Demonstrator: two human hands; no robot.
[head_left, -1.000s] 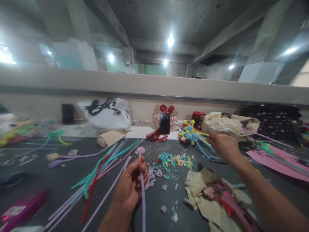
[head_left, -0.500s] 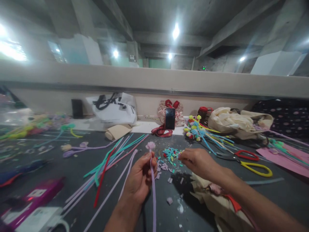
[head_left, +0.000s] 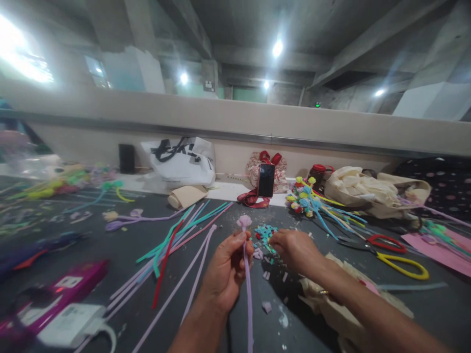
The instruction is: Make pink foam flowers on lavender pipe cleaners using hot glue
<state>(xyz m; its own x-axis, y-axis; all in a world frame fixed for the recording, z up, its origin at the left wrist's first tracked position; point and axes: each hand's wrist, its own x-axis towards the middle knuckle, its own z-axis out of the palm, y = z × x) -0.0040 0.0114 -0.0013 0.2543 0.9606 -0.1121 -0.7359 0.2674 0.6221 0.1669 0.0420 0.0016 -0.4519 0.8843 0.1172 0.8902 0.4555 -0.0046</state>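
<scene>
Between the thumb and fingers of my left hand (head_left: pixel 230 267) is the stem of a lilac pipe-cleaner flower (head_left: pixel 244 222). Its bloom stands upright above my fingertips, and the long stem hangs down past my wrist. My right hand (head_left: pixel 296 247) reaches down to the right edge of a small heap of cut pieces (head_left: pixel 265 234), mostly turquoise with some yellow, red and lilac. Its fingers are bent and pressed together; whether a piece is between them is hidden. Lilac scraps (head_left: pixel 266 307) lie scattered below the heap.
Loose pipe cleaners (head_left: pixel 172 240) lie left of my hands. Scissors (head_left: pixel 390 252) with red and yellow handles rest at right, near a finished flower bunch (head_left: pixel 303 198). A phone (head_left: pixel 266 180) leans at the back. A magenta device (head_left: pixel 62 289) and white charger (head_left: pixel 71 323) sit front left.
My right hand has lowered toward the heap and its fingers now touch its edge. My left hand keeps its hold on the lilac flower. The whole view has shifted slightly.
</scene>
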